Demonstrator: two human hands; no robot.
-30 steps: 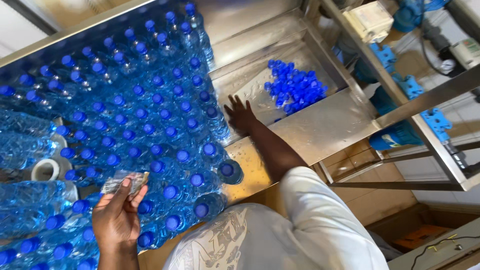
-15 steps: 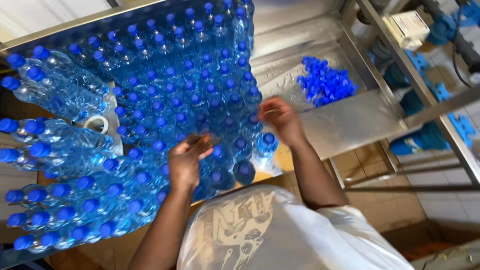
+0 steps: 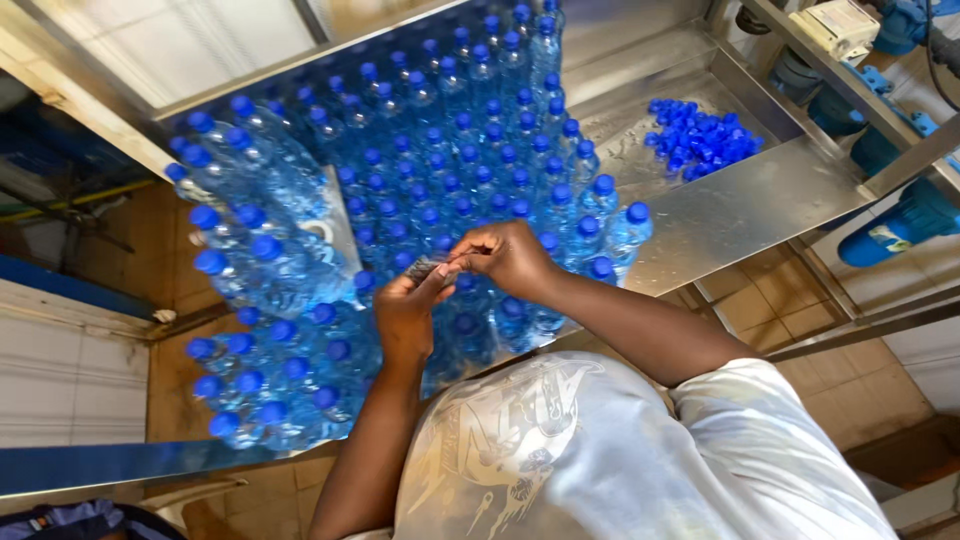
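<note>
Both of my hands are meeting over the bottles: my left hand (image 3: 405,315) is curling shut around the near end of a small flat bundle of labels (image 3: 428,267), and my right hand (image 3: 510,255) is pinching its far end between thumb and fingertips. I am holding the bundle just above the blue caps, its long axis running from about eight o'clock to two o'clock, the far end pointing toward my right hand. Beneath it I am seeing upright water bottles (image 3: 470,160) packed cap to cap on the steel table (image 3: 740,215), with more bottles lying on their sides at nine o'clock. Farther out, at two o'clock, loose blue caps (image 3: 700,140) are sitting heaped.
</note>
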